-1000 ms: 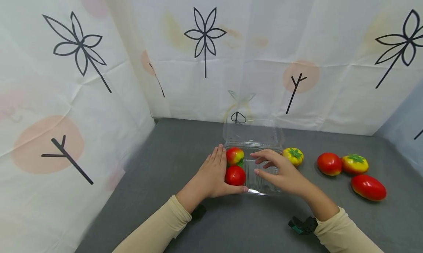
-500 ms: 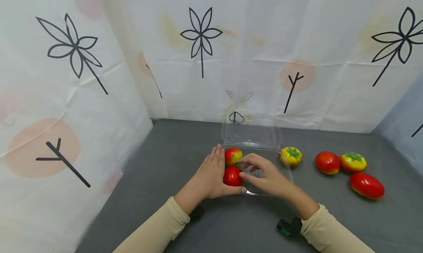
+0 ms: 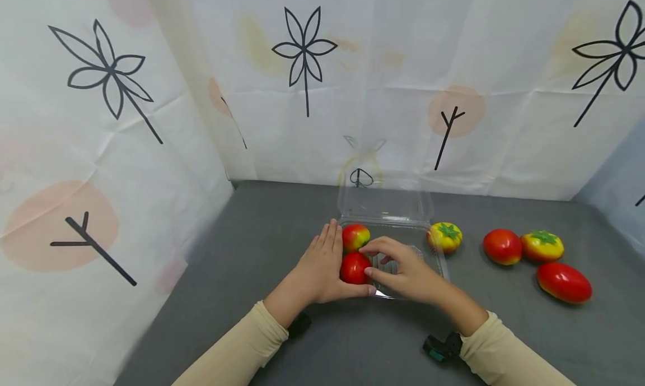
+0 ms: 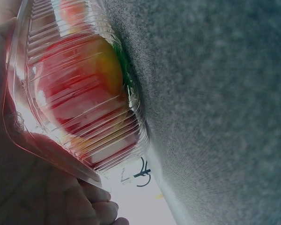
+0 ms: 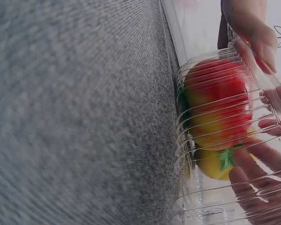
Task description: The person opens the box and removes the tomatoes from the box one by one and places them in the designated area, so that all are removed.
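Observation:
A clear plastic clamshell box (image 3: 403,288) lies on the grey tabletop with its lid (image 3: 385,201) raised at the back. Two toy tomatoes sit along its left side: a red-and-yellow one (image 3: 355,236) at the back and a red one (image 3: 354,269) in front. My left hand (image 3: 319,268) lies along the box's left wall, fingers straight, thumb along the front rim. Over the box, my right hand (image 3: 403,265) has loosely bent fingers and its thumb at the front tomato's right side, apparently touching it. In the right wrist view, its fingers (image 5: 264,157) show through the plastic.
A yellow toy tomato with green leaves (image 3: 445,237) stands against the box's right side. Farther right lie a round red one (image 3: 502,246), another yellow one (image 3: 542,246) and a long red one (image 3: 564,283). Patterned white cloth (image 3: 378,94) hangs behind and at the sides.
My right hand has moved left from the box's right part to the front tomato and now stays there. My left hand keeps its place at the box's left wall.

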`<state>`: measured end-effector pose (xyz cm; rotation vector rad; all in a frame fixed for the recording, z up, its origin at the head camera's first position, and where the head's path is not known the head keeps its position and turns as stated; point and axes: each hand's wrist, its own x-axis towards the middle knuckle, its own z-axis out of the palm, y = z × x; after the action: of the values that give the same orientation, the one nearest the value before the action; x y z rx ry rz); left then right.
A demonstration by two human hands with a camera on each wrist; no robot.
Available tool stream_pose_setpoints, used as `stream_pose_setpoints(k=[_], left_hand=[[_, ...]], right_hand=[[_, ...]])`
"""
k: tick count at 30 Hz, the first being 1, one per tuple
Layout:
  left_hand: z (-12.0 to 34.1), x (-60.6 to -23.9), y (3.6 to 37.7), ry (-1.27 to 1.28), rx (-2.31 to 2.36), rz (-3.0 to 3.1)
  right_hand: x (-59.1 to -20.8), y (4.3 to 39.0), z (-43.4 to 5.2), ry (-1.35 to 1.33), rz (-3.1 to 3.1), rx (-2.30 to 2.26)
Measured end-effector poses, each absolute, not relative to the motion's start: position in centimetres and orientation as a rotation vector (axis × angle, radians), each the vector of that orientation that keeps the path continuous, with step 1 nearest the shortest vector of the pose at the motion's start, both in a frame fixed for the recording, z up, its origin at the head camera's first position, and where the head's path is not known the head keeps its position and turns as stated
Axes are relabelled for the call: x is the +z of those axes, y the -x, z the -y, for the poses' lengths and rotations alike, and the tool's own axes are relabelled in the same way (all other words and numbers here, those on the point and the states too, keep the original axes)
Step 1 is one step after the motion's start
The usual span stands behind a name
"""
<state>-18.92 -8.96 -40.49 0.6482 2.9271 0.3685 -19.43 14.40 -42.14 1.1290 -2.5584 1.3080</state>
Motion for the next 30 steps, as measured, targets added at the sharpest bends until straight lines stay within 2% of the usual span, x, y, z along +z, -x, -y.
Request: stream_pose_setpoints(k=[30], left_hand=[[9.03, -40.59, 18.83, -0.658, 0.391, -2.932]], right_hand=[[-42.15, 18.97, -14.24, -1.098, 2.643, 1.284]])
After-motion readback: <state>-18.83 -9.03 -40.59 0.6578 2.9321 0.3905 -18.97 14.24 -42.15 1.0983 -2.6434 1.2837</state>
